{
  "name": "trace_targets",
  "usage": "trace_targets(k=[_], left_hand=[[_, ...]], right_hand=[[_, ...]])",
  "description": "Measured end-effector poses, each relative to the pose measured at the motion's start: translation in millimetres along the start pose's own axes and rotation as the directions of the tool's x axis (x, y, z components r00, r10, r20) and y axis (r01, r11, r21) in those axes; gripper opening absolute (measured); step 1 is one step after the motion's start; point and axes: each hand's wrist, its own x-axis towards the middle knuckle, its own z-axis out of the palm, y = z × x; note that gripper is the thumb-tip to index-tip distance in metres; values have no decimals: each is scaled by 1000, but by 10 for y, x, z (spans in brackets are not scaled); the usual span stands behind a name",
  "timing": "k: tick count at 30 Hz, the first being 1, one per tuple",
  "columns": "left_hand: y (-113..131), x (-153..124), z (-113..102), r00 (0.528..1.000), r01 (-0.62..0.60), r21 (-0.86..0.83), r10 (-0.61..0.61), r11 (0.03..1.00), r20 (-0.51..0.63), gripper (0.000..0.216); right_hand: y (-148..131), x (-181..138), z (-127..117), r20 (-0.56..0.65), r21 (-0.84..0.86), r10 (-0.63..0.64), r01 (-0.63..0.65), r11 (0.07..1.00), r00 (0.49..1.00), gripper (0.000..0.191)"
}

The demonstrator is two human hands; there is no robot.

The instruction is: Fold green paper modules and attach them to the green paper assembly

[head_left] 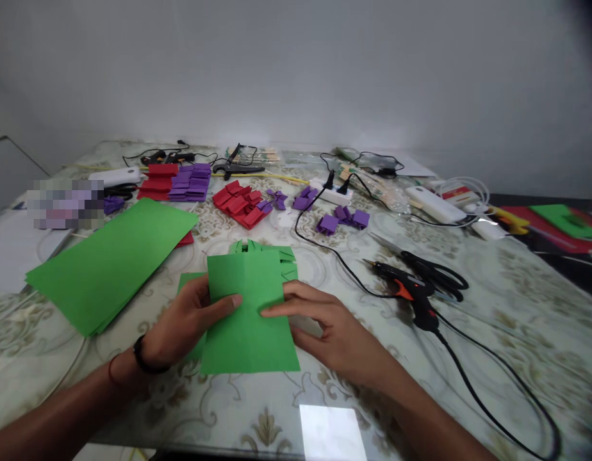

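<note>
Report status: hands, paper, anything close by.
Left hand and right hand both pressing green paper flat on table. Glue gun to the right, apart.

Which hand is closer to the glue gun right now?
Right. The right hand rests on the green sheet, just left of the glue gun; the left hand holds the sheet's far side.
</note>
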Motion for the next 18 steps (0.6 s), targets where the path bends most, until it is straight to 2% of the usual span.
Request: trace_targets(k=[3,5,7,11,14,17,18], left_hand=[[-21,-23,-32,1000,15,38,-16,999,22,54],[-29,-48,-83,999,0,130,5,992,-35,61],[-14,-75,-135,994,-56,213,75,975,-82,61],[77,-97,-137,978,-203,185,189,962,89,62],[123,-69,-51,984,-176,312,169,934,50,62],[110,-25,24,987,-153,518,159,842,34,36],[97,-14,37,987,-156,551,156,820,48,38]], right_hand=[[-11,9,22,-20,68,4,-3,998,1000,18],[-23,17,29,-45,105,-2,7,994,999,9],[-38,23,30,-85,121,25,-15,993,996,12],[-50,28,39,-179,80,116,-103,991,977,22],[-34,25,62,-222,44,148,-142,989,964,24],[-13,18,95,-243,36,166,-163,986,956,24],[-9,16,107,-244,44,179,-174,984,953,25]])
